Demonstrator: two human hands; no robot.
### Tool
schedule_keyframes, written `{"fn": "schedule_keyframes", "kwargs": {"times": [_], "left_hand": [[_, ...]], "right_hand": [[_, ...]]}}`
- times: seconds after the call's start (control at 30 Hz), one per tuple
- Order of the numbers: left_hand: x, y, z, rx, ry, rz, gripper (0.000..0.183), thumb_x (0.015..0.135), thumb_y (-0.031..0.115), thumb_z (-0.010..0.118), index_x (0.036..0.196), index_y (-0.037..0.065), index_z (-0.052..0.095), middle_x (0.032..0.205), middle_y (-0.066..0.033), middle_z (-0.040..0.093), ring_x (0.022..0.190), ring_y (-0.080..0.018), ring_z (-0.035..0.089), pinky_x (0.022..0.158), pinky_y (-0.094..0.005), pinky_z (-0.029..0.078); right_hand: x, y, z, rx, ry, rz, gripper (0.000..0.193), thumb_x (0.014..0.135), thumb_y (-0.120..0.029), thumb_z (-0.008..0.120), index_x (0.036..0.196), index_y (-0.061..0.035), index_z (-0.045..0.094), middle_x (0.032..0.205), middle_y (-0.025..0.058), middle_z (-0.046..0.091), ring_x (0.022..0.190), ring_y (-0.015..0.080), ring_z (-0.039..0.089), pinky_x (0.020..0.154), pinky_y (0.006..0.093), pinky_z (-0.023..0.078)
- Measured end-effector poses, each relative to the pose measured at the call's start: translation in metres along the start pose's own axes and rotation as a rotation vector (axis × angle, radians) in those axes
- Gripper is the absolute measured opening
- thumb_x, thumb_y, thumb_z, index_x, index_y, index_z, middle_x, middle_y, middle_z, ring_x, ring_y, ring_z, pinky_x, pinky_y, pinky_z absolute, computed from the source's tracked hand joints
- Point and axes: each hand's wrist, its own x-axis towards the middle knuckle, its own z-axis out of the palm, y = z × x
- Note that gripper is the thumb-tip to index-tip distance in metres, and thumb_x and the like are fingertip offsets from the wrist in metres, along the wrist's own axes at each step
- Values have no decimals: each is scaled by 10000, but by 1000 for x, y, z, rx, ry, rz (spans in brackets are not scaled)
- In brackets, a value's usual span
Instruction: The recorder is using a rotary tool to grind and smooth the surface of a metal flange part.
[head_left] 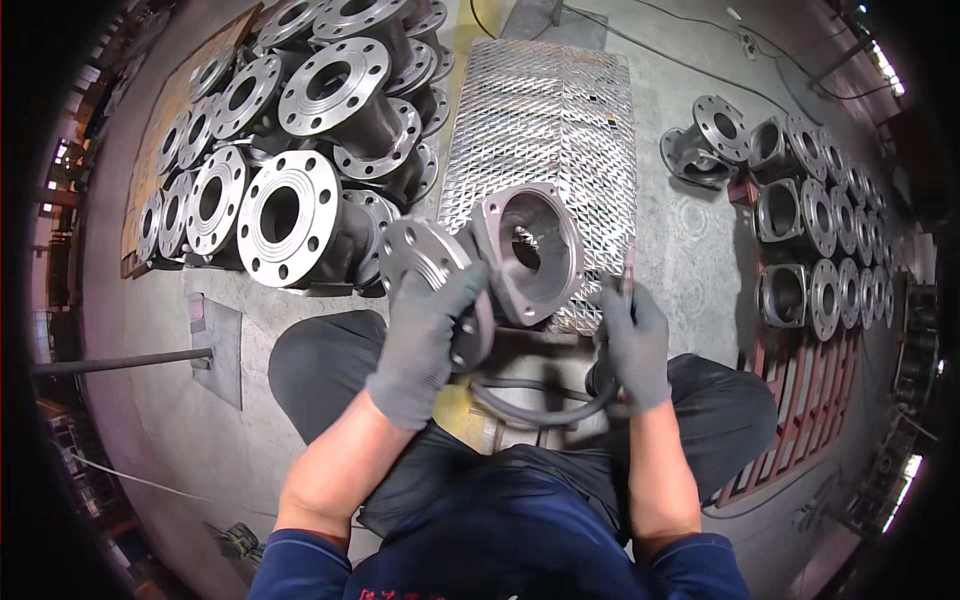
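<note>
A grey flanged metal casting, which looks like a valve body, rests on the metal mesh bench in front of me. Its square, open end is tilted up and to the right. Wearing a grey glove, my left hand is closed round the casting's round flange on the left. My gloved right hand is closed on a slim die grinder with a pinkish tip pointing up, just right of the casting and apart from it. A dark hose curves below the grinder between my knees.
Stacked flanged castings stand on a wooden pallet at the left. Further castings line a red slatted rack on the right, with one casting on the floor nearby. The mesh bench top extends ahead.
</note>
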Motion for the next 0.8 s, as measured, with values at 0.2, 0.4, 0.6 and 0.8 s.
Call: {"fn": "schedule_keyframes", "kwargs": {"times": [0.2, 0.4, 0.6, 0.8], "left_hand": [[-31, -42, 44, -100, -23, 107, 379, 896, -33, 745, 1271, 24, 747, 879, -141, 684, 755, -279, 639, 719, -350, 505], [-65, -13, 50, -26, -118, 33, 334, 1079, 103, 717, 1381, -28, 661, 981, -51, 734, 866, -128, 666, 840, -309, 548], [-24, 8, -30, 1007, 369, 889, 763, 924, 222, 897, 1530, -59, 529, 1185, -148, 755, 890, -173, 717, 813, -328, 604], [-20, -31, -28, 687, -141, 177, 513, 957, 319, 884, 1281, -49, 733, 990, -70, 786, 903, -131, 717, 812, -319, 585]], "right_hand": [[-60, -21, 31, -125, -47, -410, 566, 924, -59, 882, 1424, 81, 656, 1307, 167, 742, 1141, 183, 758, 962, 322, 620], [-14, -4, 2, -265, -95, -399, 488, 891, -138, 918, 1305, 29, 721, 1054, 148, 785, 910, 176, 714, 842, 353, 580], [14, 6, -14, -192, -252, -380, 456, 877, -143, 919, 1262, 22, 738, 977, 64, 743, 867, 121, 634, 797, 327, 551], [16, -2, -32, -239, -175, -319, 402, 868, -188, 937, 1153, 23, 748, 907, 88, 716, 770, 162, 605, 735, 360, 541]]}}
